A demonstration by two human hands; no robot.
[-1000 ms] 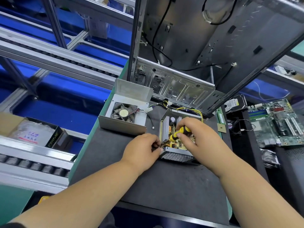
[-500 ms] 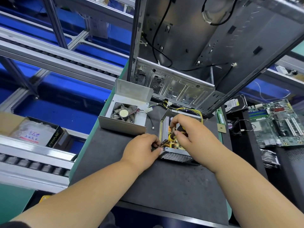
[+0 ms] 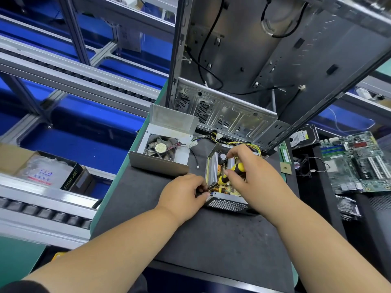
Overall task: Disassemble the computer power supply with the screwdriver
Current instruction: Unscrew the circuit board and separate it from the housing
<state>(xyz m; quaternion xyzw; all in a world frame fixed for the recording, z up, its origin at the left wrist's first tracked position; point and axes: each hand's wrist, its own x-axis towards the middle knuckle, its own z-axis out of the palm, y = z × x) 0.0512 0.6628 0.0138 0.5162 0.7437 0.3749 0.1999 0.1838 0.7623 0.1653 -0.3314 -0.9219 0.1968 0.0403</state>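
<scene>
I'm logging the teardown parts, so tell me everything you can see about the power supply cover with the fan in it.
The power supply cover is a bent sheet of dull grey metal, lying open side up on the dark mat, left of the opened power supply and apart from it. Two side walls stand up, near and far. A dusty fan with a round gold hub label sits in its floor. Thin fan wires run right to a white connector. Neither hand touches it.

Computer case (image 3: pixel 232 119) close behind supply (image 3: pixel 227 203)
</scene>
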